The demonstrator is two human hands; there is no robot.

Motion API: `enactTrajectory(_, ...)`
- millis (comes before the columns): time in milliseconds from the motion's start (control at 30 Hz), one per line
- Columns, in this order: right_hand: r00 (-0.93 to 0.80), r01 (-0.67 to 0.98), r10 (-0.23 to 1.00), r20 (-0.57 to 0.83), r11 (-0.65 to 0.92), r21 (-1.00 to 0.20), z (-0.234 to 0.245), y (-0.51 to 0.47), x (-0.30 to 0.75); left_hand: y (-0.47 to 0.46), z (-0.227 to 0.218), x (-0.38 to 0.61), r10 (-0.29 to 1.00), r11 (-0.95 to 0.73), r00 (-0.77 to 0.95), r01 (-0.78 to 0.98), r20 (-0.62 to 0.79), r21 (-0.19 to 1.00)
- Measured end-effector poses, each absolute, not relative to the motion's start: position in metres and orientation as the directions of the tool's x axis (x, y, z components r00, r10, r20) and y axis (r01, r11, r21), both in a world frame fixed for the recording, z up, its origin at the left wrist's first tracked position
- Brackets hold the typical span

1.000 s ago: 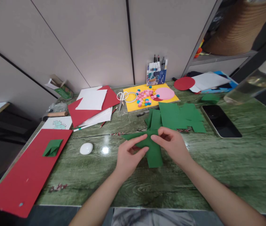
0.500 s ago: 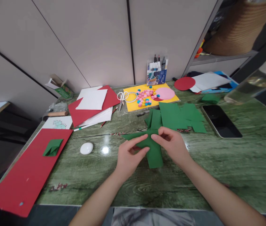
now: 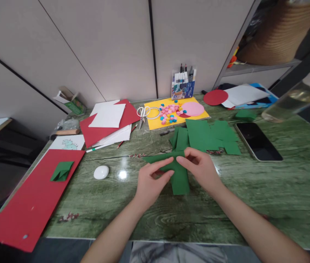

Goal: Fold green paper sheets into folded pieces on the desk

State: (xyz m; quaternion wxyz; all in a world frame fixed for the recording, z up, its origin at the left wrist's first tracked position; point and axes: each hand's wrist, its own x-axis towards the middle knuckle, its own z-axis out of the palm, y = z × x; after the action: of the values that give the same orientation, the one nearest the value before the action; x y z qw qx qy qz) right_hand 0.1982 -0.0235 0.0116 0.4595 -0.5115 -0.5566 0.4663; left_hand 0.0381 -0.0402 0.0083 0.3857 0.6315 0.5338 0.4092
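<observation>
Both hands are on a folded piece of green paper [image 3: 180, 179] above the middle of the table. My left hand [image 3: 150, 182] grips its left side, index finger along the upper edge and thumb below. At the upper right edge my right hand [image 3: 200, 166] pinches the paper between thumb and curled fingers. Part of the paper is hidden behind the fingers. Just beyond lie folded green strips [image 3: 181, 138] and cut green sheets [image 3: 198, 134]. A folded green piece [image 3: 62, 171] rests on the red card [image 3: 31, 204] at the left.
White-handled scissors [image 3: 141, 116] lie beside a yellow sheet [image 3: 152, 123] bearing small coloured balls. A white oval object [image 3: 101, 172] is left of my hands. A phone [image 3: 258, 141] and a tilted-looking clear bottle [image 3: 289, 102] are at the right. A marker box [image 3: 182, 87] stands behind.
Almost nothing differs. Both hands keep their hold on the green paper, and its lower end has shifted very slightly.
</observation>
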Motion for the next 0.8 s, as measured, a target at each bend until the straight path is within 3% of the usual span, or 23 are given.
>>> enactTrajectory(167,-0.163,0.104,0.987,-0.013,0.004,-0.995,0.0121,-0.0232,0.1978,-0.0387,0.0080,0.0382,0.983,-0.139,0.160,0.334,0.090,0.932)
enactTrajectory(800,-0.063,0.251,0.997,0.049,0.064,-0.966,0.0087,-0.0243,0.1978,-0.0406,0.0067,0.0384,0.980,-0.144,0.177,0.323,0.090,0.935)
